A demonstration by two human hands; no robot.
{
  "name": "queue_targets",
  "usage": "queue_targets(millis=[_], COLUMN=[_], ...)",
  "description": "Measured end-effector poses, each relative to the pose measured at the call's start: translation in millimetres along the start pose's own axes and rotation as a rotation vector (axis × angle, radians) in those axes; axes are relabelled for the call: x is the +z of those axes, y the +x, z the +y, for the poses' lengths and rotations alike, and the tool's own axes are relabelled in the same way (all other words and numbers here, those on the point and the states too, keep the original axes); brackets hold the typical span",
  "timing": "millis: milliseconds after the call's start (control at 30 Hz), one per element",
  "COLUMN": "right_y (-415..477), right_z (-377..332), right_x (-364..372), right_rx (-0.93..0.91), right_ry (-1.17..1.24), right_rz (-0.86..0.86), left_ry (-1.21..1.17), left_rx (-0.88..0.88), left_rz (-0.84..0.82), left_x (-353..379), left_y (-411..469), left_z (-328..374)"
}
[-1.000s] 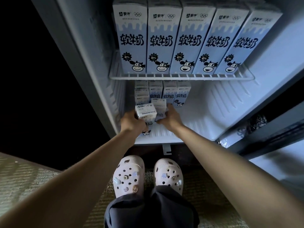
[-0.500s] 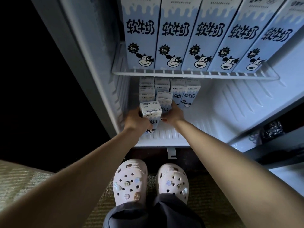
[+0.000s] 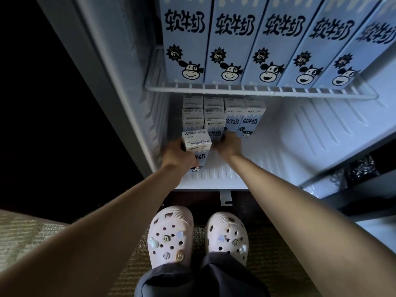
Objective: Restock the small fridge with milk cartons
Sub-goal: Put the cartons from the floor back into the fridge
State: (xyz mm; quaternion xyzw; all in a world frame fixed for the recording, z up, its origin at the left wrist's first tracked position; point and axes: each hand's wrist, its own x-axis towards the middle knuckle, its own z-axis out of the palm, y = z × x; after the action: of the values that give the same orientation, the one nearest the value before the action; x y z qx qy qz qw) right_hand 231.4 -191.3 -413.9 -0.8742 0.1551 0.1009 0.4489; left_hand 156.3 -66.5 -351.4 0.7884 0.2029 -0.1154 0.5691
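shelf (image 3: 257, 92) is full, floor (image 3: 278, 163) half stocked; left hand (image 3: 177, 156) grips a carton (image 3: 196, 142); right hand (image 3: 230, 145) meets a second carton (image 3: 214, 127), hold unclear.

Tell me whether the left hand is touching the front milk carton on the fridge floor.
Touching. The head view shows the left hand gripping the front milk carton: its thumb lies across the printed face, with no gap.

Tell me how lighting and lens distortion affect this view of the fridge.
Head view: the fridge interior is lit bluish-white, the room beside it nearly black; the wide lens fans the top-shelf cartons outward and bows the wire shelf; the carton in the left hand is sharp, its top print visible; the right hand sits shaded, fingers indistinct.
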Motion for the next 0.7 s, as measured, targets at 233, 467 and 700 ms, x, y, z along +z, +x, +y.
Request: queue_targets(millis=[233,467,700], right_y=[-15.5,-44.6,-36.5], right_z=[12.3,25.4,37.4], right_x=[-15.5,-43.5,-66.3], right_rx=[-0.042,-0.203,-0.220], right_ry=[0.011,-0.021,-0.010], right_rz=[0.044,-0.486,-0.304], left_ry=[0.011,0.056,0.298], left_rx=[0.018,0.092,0.298], left_rz=[0.016,-0.027,-0.099], left_x=[2.7,27.4,58.9], left_y=[-7.1,-10.9,-8.7], left_z=[-1.0,14.9,27.4])
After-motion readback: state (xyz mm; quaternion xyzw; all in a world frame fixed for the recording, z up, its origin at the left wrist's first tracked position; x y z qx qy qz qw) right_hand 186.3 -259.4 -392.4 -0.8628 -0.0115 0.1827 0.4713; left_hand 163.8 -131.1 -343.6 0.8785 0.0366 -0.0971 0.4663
